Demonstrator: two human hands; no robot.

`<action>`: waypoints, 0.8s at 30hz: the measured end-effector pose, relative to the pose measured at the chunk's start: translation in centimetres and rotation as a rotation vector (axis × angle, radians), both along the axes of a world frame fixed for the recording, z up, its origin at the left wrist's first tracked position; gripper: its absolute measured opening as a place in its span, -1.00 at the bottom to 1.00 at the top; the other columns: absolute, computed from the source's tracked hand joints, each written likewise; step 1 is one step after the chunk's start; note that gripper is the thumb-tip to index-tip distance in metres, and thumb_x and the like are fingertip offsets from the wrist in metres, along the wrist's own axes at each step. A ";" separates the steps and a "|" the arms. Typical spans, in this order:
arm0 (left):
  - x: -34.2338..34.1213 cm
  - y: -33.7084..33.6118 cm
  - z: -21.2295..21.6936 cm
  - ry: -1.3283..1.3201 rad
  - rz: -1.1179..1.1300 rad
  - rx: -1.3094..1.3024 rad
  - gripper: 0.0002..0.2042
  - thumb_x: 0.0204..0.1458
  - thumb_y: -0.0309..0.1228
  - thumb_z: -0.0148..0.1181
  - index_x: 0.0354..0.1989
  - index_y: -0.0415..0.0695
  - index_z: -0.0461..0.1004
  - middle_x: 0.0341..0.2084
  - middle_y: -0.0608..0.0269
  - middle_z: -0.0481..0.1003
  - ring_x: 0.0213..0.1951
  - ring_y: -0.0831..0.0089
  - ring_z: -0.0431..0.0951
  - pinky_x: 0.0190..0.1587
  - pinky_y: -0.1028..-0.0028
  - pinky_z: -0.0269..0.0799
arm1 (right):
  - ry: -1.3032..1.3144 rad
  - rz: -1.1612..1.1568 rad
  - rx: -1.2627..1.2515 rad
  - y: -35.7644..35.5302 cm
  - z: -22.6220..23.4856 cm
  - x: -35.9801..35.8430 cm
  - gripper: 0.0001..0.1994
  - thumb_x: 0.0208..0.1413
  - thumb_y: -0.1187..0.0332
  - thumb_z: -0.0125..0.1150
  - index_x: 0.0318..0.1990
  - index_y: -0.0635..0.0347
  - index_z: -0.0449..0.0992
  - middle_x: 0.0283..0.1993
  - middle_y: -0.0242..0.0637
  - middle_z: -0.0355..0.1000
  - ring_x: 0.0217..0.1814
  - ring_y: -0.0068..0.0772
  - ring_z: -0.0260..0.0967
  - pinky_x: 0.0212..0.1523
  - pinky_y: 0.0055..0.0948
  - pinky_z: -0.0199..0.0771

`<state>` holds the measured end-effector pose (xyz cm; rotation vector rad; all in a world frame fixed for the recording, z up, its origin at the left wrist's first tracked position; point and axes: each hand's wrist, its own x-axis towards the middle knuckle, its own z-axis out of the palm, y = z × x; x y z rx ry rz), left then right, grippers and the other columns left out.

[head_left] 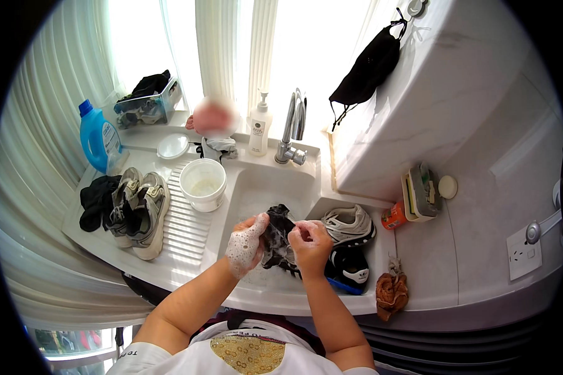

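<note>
Over the white sink (256, 187), both my hands grip a wet black cloth item (278, 232). My left hand (246, 242) is covered in soap foam and holds the item's left side. Pinching its right side with bent fingers is my right hand (311, 240). The cloth hangs down between the hands into the basin. Right of my right hand, a grey and white sneaker (349, 225) lies at the sink's right edge, with a black sneaker (351, 267) below it. A blue brush handle (344, 286) pokes out under the black sneaker.
A white tub (202, 183) stands on the ribbed drainboard. Two grey sneakers (137, 211) and black cloth (96, 200) lie at left, behind them a blue detergent bottle (99, 137). A chrome tap (292, 128) and pump bottle (260, 125) stand at the back. A brown rag (391, 292) hangs at right.
</note>
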<state>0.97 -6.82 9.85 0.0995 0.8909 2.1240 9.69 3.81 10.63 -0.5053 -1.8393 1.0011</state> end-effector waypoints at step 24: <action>1.9 1.5 -0.3 0.180 0.092 -0.356 -0.71 0.10 -0.11 0.07 -0.38 -0.10 0.36 -0.46 0.40 0.38 -0.45 0.59 0.37 -0.38 0.58 0.35 | -0.077 0.063 -0.180 -2.1 -2.0 -3.0 -0.71 0.07 0.31 0.15 -0.59 0.27 0.33 -0.67 -0.12 0.25 -0.68 -0.18 0.18 -0.61 -0.32 0.18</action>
